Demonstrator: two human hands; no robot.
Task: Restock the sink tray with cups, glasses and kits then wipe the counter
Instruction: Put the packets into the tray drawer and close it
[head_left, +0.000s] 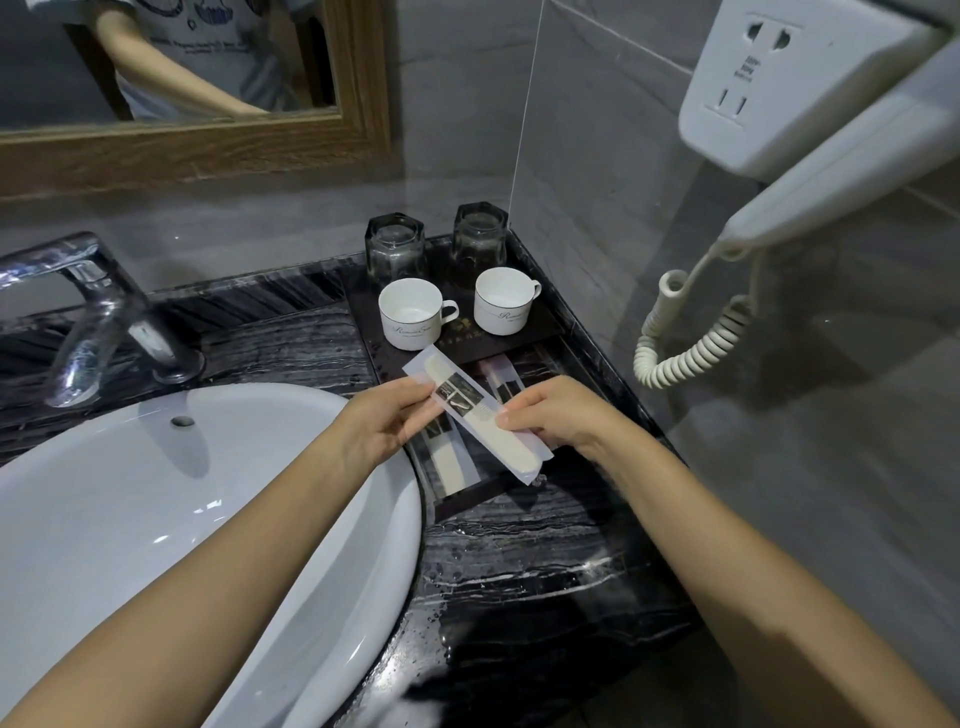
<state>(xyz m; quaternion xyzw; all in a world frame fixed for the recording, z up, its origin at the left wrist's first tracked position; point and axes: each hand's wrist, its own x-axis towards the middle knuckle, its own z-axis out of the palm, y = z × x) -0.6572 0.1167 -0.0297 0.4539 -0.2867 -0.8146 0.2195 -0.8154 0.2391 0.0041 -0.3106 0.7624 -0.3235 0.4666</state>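
A dark tray (540, 332) sits on the black marble counter (519, 571) to the right of the sink. Two upturned glasses (395, 247) (479, 234) stand at its back. Two white cups (413, 312) (503, 301) stand in front of them. A white wrapped kit (485, 421) hangs just above the tray's front part, held at both ends. My left hand (384, 421) pinches its upper left end and my right hand (558, 410) grips its lower right side. Two more kits (449, 462) (501, 382) lie in the tray beneath it, partly hidden.
A white basin (156, 519) fills the left, with a chrome tap (98, 312) behind it. A wall hair dryer (831, 156) with a coiled cord (696, 338) hangs at the right, close to the tray. A wood-framed mirror (197, 140) is on the back wall. Water drops lie on the counter.
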